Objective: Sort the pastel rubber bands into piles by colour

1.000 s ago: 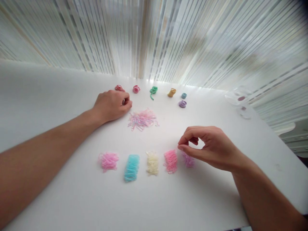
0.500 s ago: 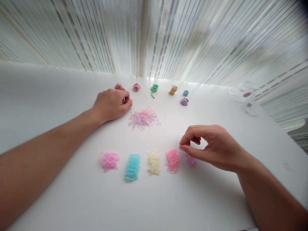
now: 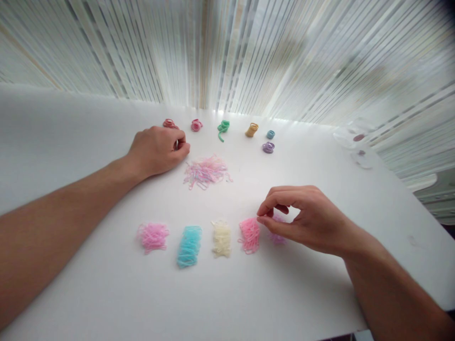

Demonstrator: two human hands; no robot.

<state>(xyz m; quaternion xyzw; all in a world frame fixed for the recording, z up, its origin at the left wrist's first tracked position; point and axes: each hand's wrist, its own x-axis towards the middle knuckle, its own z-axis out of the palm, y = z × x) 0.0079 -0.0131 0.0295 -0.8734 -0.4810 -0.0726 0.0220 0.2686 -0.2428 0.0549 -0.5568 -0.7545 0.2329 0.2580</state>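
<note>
My right hand (image 3: 302, 213) hovers by the upper edge of a salmon-pink pile of thin rubber bands (image 3: 249, 236). Thumb and index finger are pinched together, and whatever may be between them is too small to make out. Partly behind this hand lies a lilac pile of bands (image 3: 277, 232). My left hand (image 3: 158, 150) rests on the table with its fingers curled closed, beside a loose pile of mixed pastel bands (image 3: 208, 172). What it holds, if anything, is hidden. Left of the salmon pile lie a cream pile (image 3: 222, 239), a turquoise pile (image 3: 189, 247) and a pink pile (image 3: 153, 237).
Along the back of the white table (image 3: 220, 298) stand small coils: red (image 3: 169, 123), pink (image 3: 196, 125), green (image 3: 223, 127), yellow (image 3: 252, 130), blue (image 3: 270, 134) and purple (image 3: 268, 147). Clear plastic pieces (image 3: 350, 137) lie at back right, before a striped string curtain (image 3: 213, 52).
The whole view has shifted slightly, so everything sits a little further left. My right fingertips are slightly closer to the salmon-pink pile, still pinched. My left hand keeps its place.
</note>
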